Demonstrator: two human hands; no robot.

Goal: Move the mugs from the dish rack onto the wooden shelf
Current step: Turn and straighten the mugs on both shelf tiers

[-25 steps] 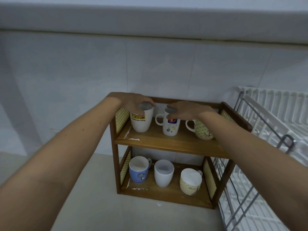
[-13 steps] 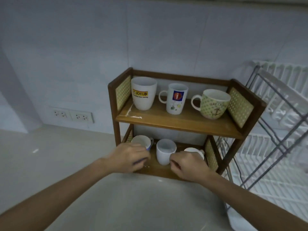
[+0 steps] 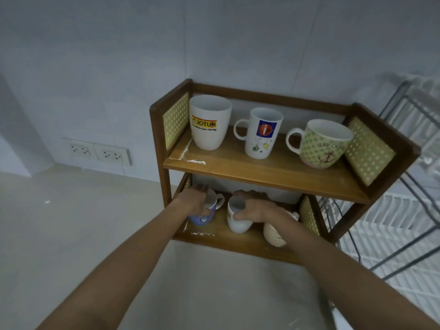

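Now the blue mug and white mug stand on the wooden shelf's lower tier, the left hand wrapping the blue, the right hand the white, bare board toward the front edge.

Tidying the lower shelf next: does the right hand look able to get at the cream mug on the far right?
Probably yes: the cream mug sits right beside the right hand, though the forearm partly covers it.
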